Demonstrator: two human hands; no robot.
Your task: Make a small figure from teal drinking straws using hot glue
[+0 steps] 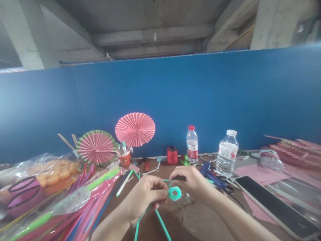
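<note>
A turquoise pipe cleaner (175,193) is wound into a small round coil with an open centre, held above the table between my hands. My left hand (150,194) pinches the coil's left side between thumb and fingers. Curled over the top, my right hand (189,182) has its fingertips closed on the strand rising from the coil. More turquoise stems (163,226) run down below my left hand toward the front edge; their link to the coil is hidden by that hand.
Bagged pipe cleaners (82,201) lie at left. Pink paper fans (135,129) and a cup of pens (124,159) stand behind. A red thread spool (172,156), water bottles (227,154), a blue glue gun (213,176) and a phone (276,207) are farther right.
</note>
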